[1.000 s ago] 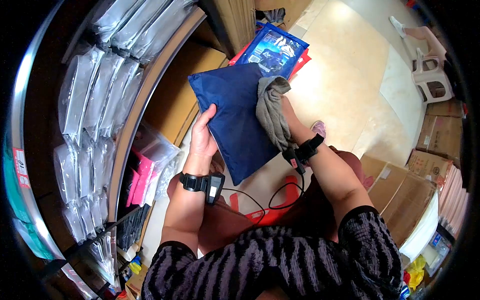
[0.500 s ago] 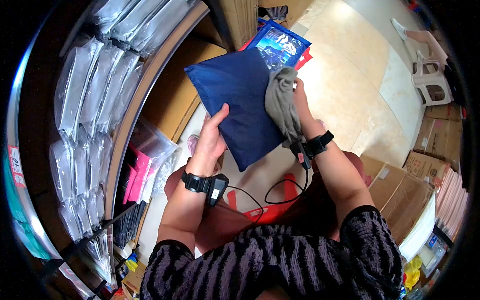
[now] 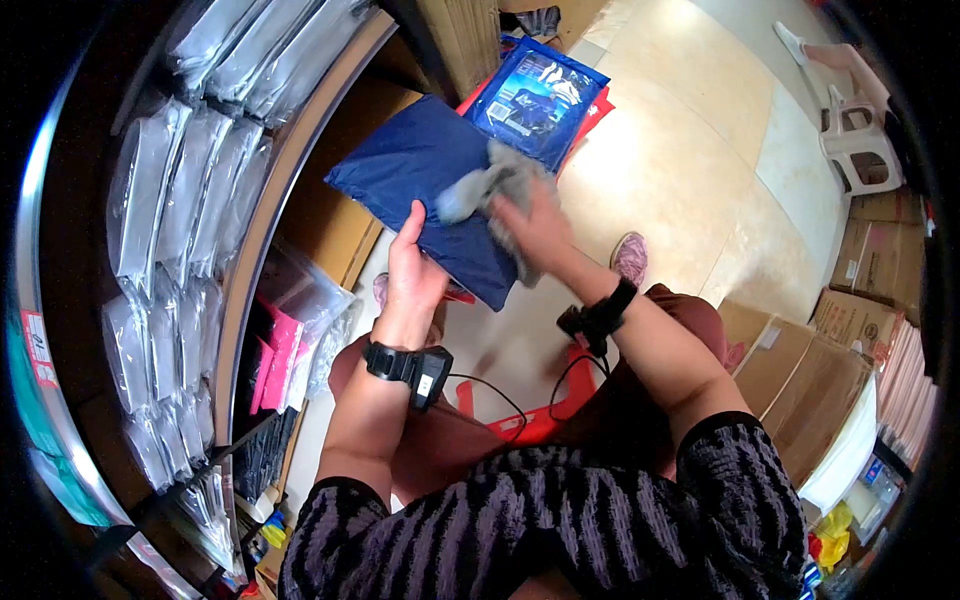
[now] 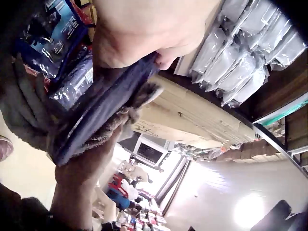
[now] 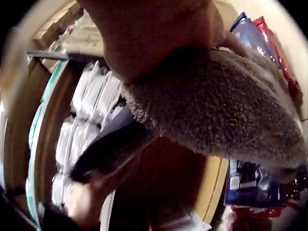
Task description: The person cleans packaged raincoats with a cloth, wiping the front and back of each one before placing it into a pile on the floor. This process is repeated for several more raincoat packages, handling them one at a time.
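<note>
Left hand (image 3: 415,285): clamped on the navy packet (image 3: 400,165), thumb on top; we cannot see the fingers beneath.
Right hand (image 3: 540,230): clamped on the bunched grey cloth (image 3: 520,172), fingertips blurred to us.
Navy packet: tilted in front of us, right side partly covered by the cloth; contents hidden.
Blue pouch (image 3: 540,105): beyond the packet, on red packaging (image 3: 592,118).
Shelf bags (image 3: 150,195): clear, holding pale things we cannot identify.

The pouch (image 3: 400,160) is smooth with a soft sheen, cloth or plastic unclear. The rag (image 3: 525,180) is rough, matt, looped cloth. Glossy clear plastic covers the packet (image 3: 535,100) at twelve o'clock and bags (image 3: 150,190) at ten. Cartons (image 3: 880,250) at three are matt cardboard.
</note>
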A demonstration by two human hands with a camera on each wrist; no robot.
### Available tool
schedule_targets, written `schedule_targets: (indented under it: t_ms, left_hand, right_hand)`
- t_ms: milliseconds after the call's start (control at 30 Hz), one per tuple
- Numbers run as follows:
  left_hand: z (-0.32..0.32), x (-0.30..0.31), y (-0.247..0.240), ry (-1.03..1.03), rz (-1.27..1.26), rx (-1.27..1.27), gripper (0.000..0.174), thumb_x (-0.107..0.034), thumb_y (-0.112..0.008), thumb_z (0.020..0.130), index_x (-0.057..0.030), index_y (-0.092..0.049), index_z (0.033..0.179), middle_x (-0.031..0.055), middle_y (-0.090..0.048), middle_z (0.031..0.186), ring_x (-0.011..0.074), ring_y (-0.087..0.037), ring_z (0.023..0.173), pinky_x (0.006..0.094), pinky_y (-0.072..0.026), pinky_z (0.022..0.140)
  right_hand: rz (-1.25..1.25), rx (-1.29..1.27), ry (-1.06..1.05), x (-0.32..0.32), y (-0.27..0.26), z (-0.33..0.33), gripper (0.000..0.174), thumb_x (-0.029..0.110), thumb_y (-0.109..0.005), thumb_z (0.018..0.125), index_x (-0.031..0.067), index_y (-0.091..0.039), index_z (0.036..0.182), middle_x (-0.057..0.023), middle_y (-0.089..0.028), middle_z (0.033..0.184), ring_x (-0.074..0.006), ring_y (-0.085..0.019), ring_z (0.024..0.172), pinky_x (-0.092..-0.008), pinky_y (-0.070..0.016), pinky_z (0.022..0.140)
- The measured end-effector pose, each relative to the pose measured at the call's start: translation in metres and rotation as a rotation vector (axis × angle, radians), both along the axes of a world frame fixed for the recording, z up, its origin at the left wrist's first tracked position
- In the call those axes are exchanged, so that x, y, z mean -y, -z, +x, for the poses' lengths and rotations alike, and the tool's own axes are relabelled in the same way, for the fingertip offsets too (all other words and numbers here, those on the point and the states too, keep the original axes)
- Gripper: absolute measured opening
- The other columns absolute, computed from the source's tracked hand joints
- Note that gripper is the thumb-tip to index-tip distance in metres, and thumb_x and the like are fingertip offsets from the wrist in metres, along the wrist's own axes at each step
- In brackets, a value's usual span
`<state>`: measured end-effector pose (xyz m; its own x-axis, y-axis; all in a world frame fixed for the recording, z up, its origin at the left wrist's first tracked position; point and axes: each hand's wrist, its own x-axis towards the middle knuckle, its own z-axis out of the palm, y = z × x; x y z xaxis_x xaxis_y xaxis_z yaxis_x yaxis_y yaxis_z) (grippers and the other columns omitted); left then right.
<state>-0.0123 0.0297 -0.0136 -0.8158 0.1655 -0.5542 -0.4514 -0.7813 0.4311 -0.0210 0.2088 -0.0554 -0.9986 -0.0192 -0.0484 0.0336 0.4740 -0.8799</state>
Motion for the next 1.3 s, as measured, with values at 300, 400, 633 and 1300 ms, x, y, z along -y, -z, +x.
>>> schedule_targets:
  t_ms: [300,400,633,1300]
  left_hand:
    - [-0.004,0.019,-0.007,0.063,0.117,-0.023,0.052,-0.034,-0.053,0.091,-0.0016,-0.043,0.131,0.0151,-0.048,0.132,0.0313,-0.044,0.123,0.0473,-0.0303,0.106]
    - [-0.002,0.02,-0.001,0.104,0.131,0.049,0.053,-0.035,-0.055,0.09,-0.0024,-0.043,0.131,0.0147,-0.049,0.132,0.0306,-0.045,0.122,0.0467,-0.0307,0.106]
    - [0.006,0.004,0.003,0.084,0.1,0.059,0.046,-0.026,-0.062,0.087,-0.0032,-0.05,0.124,0.0114,-0.055,0.125,0.0265,-0.05,0.117,0.0432,-0.0342,0.104]
    - [-0.006,0.01,0.029,0.0,-0.109,-0.034,0.035,-0.018,-0.06,0.089,-0.0042,-0.052,0.12,0.0092,-0.058,0.119,0.023,-0.054,0.111,0.0408,-0.0394,0.099]
  right_hand:
    - [-1.066,0.567,0.307,-0.036,0.012,-0.021,0.04,0.03,-0.059,0.088,-0.0035,-0.056,0.11,-0.0094,-0.061,0.099,-0.0173,-0.06,0.084,-0.0318,-0.0497,0.072]
    - [-1.112,0.418,0.332,-0.041,-0.005,-0.032,0.037,0.027,-0.056,0.091,-0.0039,-0.055,0.11,-0.01,-0.061,0.099,-0.0171,-0.06,0.082,-0.0304,-0.0509,0.071]
    - [-1.4,0.355,0.378,-0.041,-0.015,-0.036,0.033,0.028,-0.047,0.095,0.0001,-0.053,0.111,-0.0115,-0.06,0.106,-0.0192,-0.06,0.091,-0.0337,-0.052,0.079]
    - [-1.125,0.828,-0.098,0.012,-0.059,0.048,0.022,0.02,-0.058,0.088,0.0043,-0.059,0.103,-0.003,-0.063,0.093,-0.0147,-0.062,0.079,-0.0311,-0.0523,0.072]
